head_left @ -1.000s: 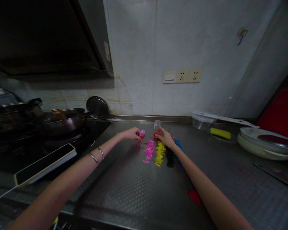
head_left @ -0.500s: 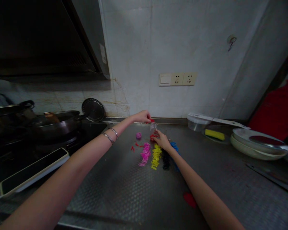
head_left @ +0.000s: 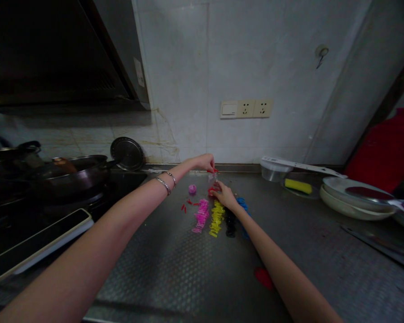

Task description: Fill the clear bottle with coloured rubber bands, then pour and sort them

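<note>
My left hand (head_left: pixel 205 162), its wrist in silver bracelets, is pinched on a small red piece (head_left: pixel 213 171) over a small clear plastic container (head_left: pixel 212 180). Whether the container is a bag or a jar is hard to tell. My right hand (head_left: pixel 224 196) closes around its lower part, where red (head_left: pixel 211 192) shows. Just in front lie rows of small elastic bands: pink bands (head_left: pixel 201 216), yellow bands (head_left: pixel 217 218), black bands (head_left: pixel 230 223) and blue bands (head_left: pixel 242 204), the last two partly behind my right forearm. A small purple round thing (head_left: pixel 192 189) and several red slivers (head_left: pixel 185 207) lie left of them.
A phone-like slab (head_left: pixel 40 246) lies at the left beside the stove, with a pan (head_left: pixel 82 172) behind. To the right are a plastic tub (head_left: pixel 274 171), a yellow sponge (head_left: pixel 298 186), stacked bowls (head_left: pixel 357 204) and a knife-like blade (head_left: pixel 380 246). A red patch (head_left: pixel 263 278) lies near my right forearm.
The view has shifted slightly, so the scene sits a little further left and up. My left hand has moved slightly rightward over the clear container; my right hand keeps its hold.
</note>
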Demonstrator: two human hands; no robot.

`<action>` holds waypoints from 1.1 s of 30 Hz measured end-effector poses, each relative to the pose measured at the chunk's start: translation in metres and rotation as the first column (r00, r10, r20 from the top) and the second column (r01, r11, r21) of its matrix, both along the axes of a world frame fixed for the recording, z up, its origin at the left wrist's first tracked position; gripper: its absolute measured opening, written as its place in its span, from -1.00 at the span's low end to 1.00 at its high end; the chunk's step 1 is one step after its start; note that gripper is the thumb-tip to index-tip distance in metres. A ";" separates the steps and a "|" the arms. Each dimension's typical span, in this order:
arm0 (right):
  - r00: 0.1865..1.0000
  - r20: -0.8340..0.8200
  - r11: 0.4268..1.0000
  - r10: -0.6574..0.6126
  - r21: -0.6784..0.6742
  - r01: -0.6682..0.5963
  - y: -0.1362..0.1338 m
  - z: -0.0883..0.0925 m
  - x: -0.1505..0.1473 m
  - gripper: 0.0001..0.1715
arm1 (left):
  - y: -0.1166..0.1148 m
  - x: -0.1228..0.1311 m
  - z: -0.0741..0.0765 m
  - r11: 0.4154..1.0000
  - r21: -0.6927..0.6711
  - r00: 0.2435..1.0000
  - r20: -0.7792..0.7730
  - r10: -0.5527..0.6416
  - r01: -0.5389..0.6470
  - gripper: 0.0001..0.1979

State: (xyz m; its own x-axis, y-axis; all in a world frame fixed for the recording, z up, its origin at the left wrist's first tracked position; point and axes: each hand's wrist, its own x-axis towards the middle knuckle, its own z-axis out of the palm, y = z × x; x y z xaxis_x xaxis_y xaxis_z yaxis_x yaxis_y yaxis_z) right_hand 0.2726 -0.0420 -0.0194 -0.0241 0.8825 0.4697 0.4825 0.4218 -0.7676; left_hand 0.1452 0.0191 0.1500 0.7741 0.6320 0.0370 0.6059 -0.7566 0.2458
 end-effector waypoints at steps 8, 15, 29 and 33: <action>1.000 -0.001 1.000 0.007 -0.009 -0.007 0.003 -0.003 0.001 -0.45 | 0.003 0.012 -0.003 1.000 -0.011 0.993 -0.117 0.001 -0.002 -0.85; 1.000 0.001 1.000 0.001 -0.016 -0.001 0.000 0.000 0.001 -0.45 | 0.006 0.014 -0.004 0.996 -0.093 0.966 -0.257 -0.016 -0.008 -0.82; 1.000 -0.010 1.000 -0.010 -0.023 0.009 -0.004 0.004 -0.002 -0.47 | -0.005 -0.010 -0.002 0.997 -0.078 0.999 0.040 -0.017 0.020 -0.78; 1.000 0.022 1.000 -0.015 -0.007 0.016 -0.005 0.005 -0.001 -0.45 | -0.002 -0.012 -0.007 0.997 -0.054 0.995 0.089 -0.049 0.054 -0.73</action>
State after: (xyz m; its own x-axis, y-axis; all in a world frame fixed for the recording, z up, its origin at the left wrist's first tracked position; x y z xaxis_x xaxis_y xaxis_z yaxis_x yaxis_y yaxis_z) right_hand 0.2712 -0.0466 -0.0144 -0.0204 0.8863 0.4627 0.5053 0.4084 -0.7601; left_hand 0.1329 0.0176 0.1425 0.8008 0.5946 0.0718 0.5410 -0.7695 0.3393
